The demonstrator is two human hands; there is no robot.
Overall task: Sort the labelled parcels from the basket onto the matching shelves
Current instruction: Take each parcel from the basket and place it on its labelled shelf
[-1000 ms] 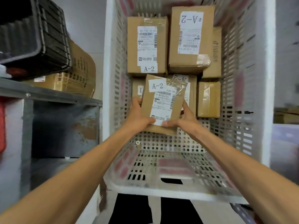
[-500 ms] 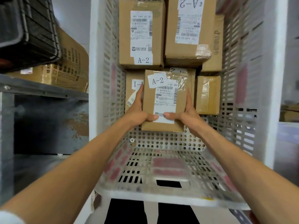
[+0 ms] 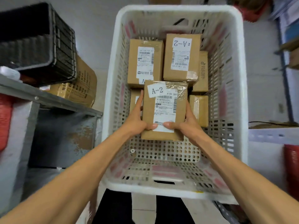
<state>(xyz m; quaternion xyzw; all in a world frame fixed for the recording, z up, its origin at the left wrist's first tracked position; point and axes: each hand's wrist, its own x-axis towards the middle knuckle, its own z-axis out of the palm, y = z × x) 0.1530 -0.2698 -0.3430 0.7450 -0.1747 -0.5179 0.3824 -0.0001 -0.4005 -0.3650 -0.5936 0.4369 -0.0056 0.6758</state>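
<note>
The held parcel [image 3: 163, 110], a taped brown carton whose white sticker [image 3: 157, 90] reads A-2, is raised over the middle of the white basket [image 3: 241, 78]. It faces up, and its far edge overlaps cartons lying lower in the basket. The left hand [image 3: 137, 122] grips its left long side, fingers stretched along the edge and thumb pressed on the shipping label near the bottom. The right hand [image 3: 187, 123] clasps the opposite side the same way, so the two thumbs almost meet. The step in hand looks like reading the code and lifting the carton clear. To do that well, the grip is best kept even on both sides with the thumbs off the A-2 sticker so it stays legible. The carton should come straight up over the basket's near rim, not drag across its neighbours, where crinkled tape could catch. At the far end of the basket lie the back-left parcel [image 3: 145, 62], its code half hidden, and the back-right parcel [image 3: 181, 57], marked A-2 upside down. A smaller carton [image 3: 199, 109] sits by the basket's right wall, with no code showing. Left of the basket stands a grey metal shelf [image 3: 48, 97] carrying a black crate [image 3: 37, 46]. Whether that shelf is A-2 cannot be told, so its marking needs checking first.
</note>
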